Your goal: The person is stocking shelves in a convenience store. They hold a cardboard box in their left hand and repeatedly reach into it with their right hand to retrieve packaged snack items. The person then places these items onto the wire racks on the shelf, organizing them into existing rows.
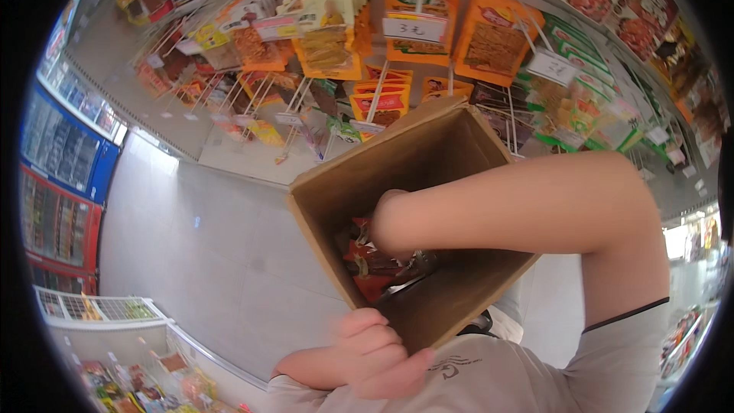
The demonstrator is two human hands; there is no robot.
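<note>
An open cardboard box (493, 275) is tilted in front of my body, its mouth facing up towards me. My left hand (384, 353) has its fingers curled at the near corner of the rim, gripping the box; it is slightly blurred. From the right, my bare forearm crosses the rim, and my right hand (395, 221) is down inside, its fingers hidden. Beside and below it, red and dark shiny snack packets (373, 269) lie in the box. What my right hand touches or holds cannot be seen.
Beyond the box, orange snack bags (496, 37) and other packets hang on hooks of a store rack, with price tags (416, 28). Blue and red drink coolers (60, 218) stand at the left. A white shelf unit (200, 350) with packets is at the lower left.
</note>
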